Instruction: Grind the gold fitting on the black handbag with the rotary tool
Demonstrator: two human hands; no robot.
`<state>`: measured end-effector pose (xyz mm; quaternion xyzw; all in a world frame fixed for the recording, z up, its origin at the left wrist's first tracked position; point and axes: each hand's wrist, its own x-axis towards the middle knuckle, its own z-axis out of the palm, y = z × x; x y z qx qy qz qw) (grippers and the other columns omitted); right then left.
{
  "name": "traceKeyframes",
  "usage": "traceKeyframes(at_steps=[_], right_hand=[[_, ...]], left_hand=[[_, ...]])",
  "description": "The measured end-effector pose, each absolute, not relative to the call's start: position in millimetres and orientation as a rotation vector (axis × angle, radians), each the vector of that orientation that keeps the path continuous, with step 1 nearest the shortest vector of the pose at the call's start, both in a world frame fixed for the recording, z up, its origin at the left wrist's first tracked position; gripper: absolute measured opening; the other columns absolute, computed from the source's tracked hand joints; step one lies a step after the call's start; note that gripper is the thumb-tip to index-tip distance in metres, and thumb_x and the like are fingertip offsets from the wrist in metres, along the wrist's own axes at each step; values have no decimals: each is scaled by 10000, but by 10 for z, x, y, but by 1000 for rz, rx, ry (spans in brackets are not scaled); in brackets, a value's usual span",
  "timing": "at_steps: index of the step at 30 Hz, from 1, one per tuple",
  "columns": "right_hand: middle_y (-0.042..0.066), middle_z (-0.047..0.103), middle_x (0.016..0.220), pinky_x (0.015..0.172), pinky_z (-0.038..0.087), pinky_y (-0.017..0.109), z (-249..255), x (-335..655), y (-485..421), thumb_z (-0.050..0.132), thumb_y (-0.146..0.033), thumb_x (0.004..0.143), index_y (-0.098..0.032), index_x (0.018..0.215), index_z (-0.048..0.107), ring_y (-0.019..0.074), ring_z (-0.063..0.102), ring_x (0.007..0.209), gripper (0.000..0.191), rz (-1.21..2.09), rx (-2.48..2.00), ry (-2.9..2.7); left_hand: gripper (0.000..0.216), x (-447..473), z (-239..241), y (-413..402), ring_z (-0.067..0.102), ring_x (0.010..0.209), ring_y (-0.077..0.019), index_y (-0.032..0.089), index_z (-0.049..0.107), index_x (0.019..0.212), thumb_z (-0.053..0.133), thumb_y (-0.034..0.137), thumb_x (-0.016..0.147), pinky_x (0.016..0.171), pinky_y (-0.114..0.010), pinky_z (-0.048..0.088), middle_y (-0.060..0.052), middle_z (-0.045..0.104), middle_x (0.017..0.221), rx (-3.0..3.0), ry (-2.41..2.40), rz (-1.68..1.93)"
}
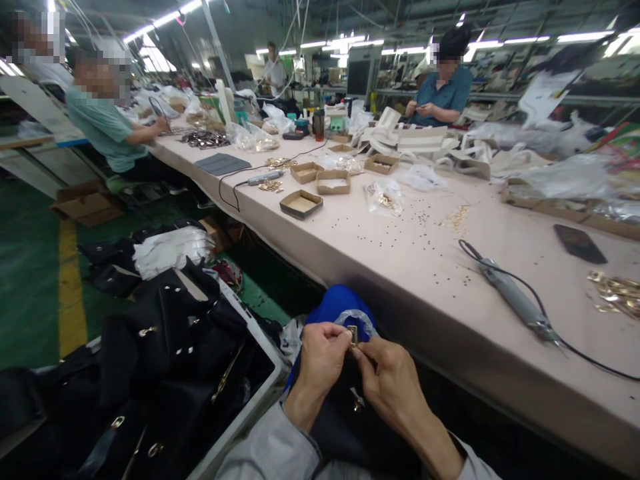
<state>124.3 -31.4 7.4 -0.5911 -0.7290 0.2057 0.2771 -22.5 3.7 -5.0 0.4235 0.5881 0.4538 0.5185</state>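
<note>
Both hands, left hand (320,357) and right hand (387,380), pinch one metal clasp (353,335) (no writing legible); three cardboard trays (301,203) on the table (400,267).

a long pale pink worktop (400,267) runs from the upper left of the frame to the lower right. on it lie a grey electric screwdriver (517,301) with its black cable at the right, scattered small screws (425,220) in the middle, three shallow cardboard trays (301,203) further back, a dark phone (580,243) and gold fittings (617,293) at the right edge.
</note>
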Motion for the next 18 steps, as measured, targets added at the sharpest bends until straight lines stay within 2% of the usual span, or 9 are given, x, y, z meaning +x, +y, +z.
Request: traceKeyframes(at_steps=[5, 9, 12, 18], right_hand=[[48, 651, 709, 643, 328, 322, 88, 1268, -298, 494, -215, 964, -206, 688, 632, 193, 605, 645, 309, 638, -1585, -1929], [18, 633, 666, 617, 336, 309, 150, 1379, -213, 501, -269, 968, -207, 671, 615, 181, 563, 615, 324, 979, -1548, -1822], [6, 654, 655, 608, 358, 301, 200, 1433, -137, 534, -313, 957, -201, 691, 673, 178, 552, 608, 320, 1163, -1523, -1700], [7, 636, 626, 587, 362, 288, 193, 1407, -76, 578, -321, 924, -175, 675, 679, 166, 531, 591, 306, 1145, -1495, -1594]], left_hand=[[140, -212, -32, 38, 721, 630, -224, 124, 776, 738, 740, 258, 723, 563, -257, 506, -93, 777, 686, 1037, 1414, 1082], [215, -195, 26, 3, 740, 641, -252, 109, 759, 789, 743, 321, 758, 559, -274, 527, -127, 786, 717, 1083, 1410, 1039], [248, -181, 46, -17, 748, 642, -266, 106, 747, 826, 736, 348, 777, 577, -293, 548, -143, 786, 732, 1112, 1396, 1022], [246, -171, 62, 4, 729, 638, -242, 109, 746, 815, 739, 351, 769, 595, -282, 552, -136, 778, 740, 1145, 1396, 1000]])
